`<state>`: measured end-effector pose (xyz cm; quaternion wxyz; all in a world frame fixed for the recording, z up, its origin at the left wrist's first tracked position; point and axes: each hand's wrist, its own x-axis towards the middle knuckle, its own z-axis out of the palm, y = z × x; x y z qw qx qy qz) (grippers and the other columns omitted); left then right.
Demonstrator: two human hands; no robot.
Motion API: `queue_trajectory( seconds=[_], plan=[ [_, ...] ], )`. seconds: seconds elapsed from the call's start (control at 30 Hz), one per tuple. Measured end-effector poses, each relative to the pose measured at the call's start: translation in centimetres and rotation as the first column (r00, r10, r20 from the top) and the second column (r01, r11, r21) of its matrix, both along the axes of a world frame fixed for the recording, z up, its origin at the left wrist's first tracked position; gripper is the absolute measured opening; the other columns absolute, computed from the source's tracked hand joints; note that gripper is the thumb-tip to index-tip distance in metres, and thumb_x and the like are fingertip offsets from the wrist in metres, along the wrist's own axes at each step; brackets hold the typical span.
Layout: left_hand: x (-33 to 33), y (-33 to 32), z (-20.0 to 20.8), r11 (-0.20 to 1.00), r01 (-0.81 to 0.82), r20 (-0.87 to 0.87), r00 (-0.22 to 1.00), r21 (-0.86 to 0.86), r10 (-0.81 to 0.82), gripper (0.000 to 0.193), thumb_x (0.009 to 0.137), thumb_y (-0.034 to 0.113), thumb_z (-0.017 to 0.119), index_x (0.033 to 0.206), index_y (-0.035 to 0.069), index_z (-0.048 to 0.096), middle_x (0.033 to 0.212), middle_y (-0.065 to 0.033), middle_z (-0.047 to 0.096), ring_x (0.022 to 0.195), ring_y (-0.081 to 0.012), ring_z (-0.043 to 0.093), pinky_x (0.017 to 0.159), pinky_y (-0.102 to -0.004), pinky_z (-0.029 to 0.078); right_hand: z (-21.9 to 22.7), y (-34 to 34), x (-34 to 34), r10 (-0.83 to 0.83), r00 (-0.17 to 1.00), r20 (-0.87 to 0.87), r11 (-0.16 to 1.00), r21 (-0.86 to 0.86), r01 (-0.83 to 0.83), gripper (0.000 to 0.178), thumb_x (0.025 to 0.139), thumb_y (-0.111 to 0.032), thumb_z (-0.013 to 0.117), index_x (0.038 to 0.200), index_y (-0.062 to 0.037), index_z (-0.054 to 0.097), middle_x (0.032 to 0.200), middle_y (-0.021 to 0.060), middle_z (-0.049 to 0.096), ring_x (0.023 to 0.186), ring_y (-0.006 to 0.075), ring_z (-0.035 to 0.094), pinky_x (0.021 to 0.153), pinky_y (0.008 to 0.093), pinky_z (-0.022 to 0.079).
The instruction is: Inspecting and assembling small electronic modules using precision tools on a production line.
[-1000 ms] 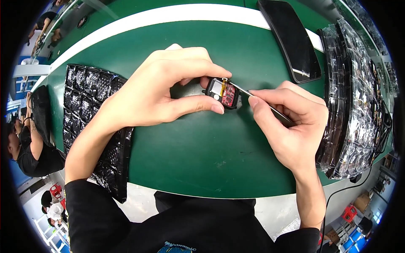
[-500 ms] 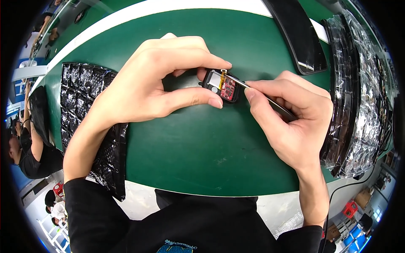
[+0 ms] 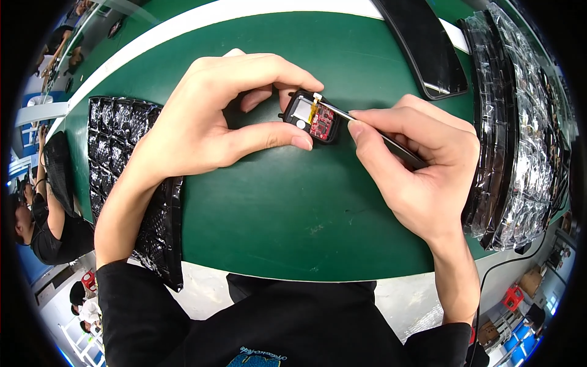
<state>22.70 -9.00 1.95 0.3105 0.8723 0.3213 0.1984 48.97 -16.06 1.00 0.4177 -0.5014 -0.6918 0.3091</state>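
Note:
My left hand (image 3: 214,116) grips a small black device housing (image 3: 333,136) between thumb and fingers, just above the green table. Inside the open housing are a red circuit board (image 3: 322,124), a silver-grey block (image 3: 302,110) and a strip of yellow tape (image 3: 313,112). A small white connector (image 3: 317,96) sits at the top edge of the housing. Pinched in my right hand (image 3: 422,159) is a slim dark tool, probably tweezers (image 3: 391,144), its thin metal tip reaching to the connector. Whether the tip grips the connector is too small to tell.
On the green table (image 3: 287,214), a black bubble-textured tray sheet (image 3: 131,140) lies left under my forearm. A stack of plastic-wrapped trays (image 3: 510,134) stands at the right. A black glossy panel (image 3: 428,49) lies far right. A person in black (image 3: 58,229) sits further left.
Both hands, the device and the tool have shifted slightly left and up in view. The tool tip stays by the white connector, and both grips look the same.

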Motion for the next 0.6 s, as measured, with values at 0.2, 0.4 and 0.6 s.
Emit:
queue_trajectory(
  seconds=[0.2,0.4,0.6],
  plan=[
    [0.01,0.02,-0.08,1.0,-0.011,0.035,0.999,0.011,0.01,0.055,0.074,0.018,0.099,0.124,0.005,0.081,0.094,-0.0047,0.074,0.068,-0.0156,0.047,0.071,-0.0311,0.043,0.14,-0.06,-0.09,-0.01,1.0,0.007,1.0,-0.013,0.01,0.01,0.09,0.008,0.081,0.1,0.0065,0.084,0.072,-0.0005,0.064,0.061,0.0006,0.054,0.054,0.0196,0.034],
    [0.07,0.05,-0.04,1.0,0.005,0.034,0.999,0.026,-0.006,0.053,0.074,0.017,0.098,0.123,0.005,0.081,0.09,-0.0033,0.073,0.068,-0.0151,0.047,0.071,-0.0311,0.042,0.17,-0.06,-0.05,-0.011,1.0,0.006,1.0,-0.021,0.011,0.01,0.09,0.009,0.08,0.099,0.0072,0.084,0.073,-0.0005,0.065,0.062,0.0002,0.054,0.055,0.019,0.035],
    [0.09,0.04,0.03,1.0,0.0,0.029,1.0,0.022,-0.001,0.053,0.074,0.016,0.098,0.123,0.005,0.081,0.091,-0.0036,0.074,0.068,-0.0151,0.047,0.071,-0.031,0.042,0.09,-0.03,-0.09,-0.009,1.0,0.009,1.0,-0.012,0.009,0.01,0.09,0.009,0.08,0.099,0.007,0.084,0.073,-0.0006,0.065,0.061,0.0001,0.053,0.055,0.0193,0.034]
  ],
)
